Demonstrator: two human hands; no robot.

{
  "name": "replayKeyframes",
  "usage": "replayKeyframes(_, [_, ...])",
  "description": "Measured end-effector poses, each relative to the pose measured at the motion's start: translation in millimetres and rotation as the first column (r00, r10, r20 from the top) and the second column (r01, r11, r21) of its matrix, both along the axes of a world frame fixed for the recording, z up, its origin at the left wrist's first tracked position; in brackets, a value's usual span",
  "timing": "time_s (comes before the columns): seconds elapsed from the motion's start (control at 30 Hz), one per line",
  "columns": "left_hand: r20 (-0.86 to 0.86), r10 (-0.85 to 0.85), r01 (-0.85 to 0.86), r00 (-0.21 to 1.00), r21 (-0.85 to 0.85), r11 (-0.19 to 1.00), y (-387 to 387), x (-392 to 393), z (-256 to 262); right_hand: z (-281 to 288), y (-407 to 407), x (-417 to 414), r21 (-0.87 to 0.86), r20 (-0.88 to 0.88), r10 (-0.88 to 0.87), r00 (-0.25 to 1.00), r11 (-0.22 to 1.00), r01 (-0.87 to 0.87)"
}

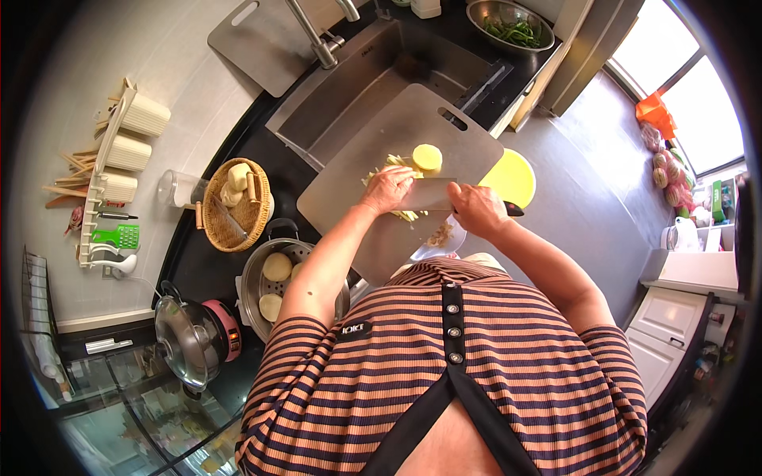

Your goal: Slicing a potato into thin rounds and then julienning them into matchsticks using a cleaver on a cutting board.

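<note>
My right hand (479, 208) grips the black handle of a broad kitchen cleaver (433, 193), its blade pointing left over a metal cutting board (345, 202). Curled against the blade's far end, my left hand (387, 189) bears down on pale yellow vegetable pieces, mostly hidden under the fingers. Thin vegetable shreds (409, 215) lie on both sides of the blade. Just beyond my left hand, a thick round piece of the vegetable (427, 157) rests with its cut face up. The board overlaps the near edge of the steel sink (333, 113).
Left of the board stand a wicker basket (235, 205) holding pale round items and a steamer pot (253, 297) with round dough pieces. A white container (455, 235) with scraps and a yellow round object (512, 178) sit below the board's right side. Greens fill a metal bowl (476, 12).
</note>
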State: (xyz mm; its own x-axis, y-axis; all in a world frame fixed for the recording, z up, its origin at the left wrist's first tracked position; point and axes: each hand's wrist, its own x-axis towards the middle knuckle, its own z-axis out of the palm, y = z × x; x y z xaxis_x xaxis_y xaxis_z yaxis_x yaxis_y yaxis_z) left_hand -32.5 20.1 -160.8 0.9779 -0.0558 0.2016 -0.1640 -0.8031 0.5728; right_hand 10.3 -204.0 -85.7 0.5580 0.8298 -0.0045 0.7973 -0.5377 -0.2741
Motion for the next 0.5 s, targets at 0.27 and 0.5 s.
replayKeyframes(0.27, [0.096, 0.104, -0.120, 0.990, 0.177, 0.977, 6, 19, -28, 26, -65, 4, -0.005, -0.041, -0.052, 0.998, 0.999, 0.052])
replayKeyframes(0.5, [0.012, 0.230, -0.230, 0.973, 0.050, 0.972, -10, 60, 22, 33, -101, 9, 0.024, -0.306, -0.333, 0.892, 0.934, 0.357])
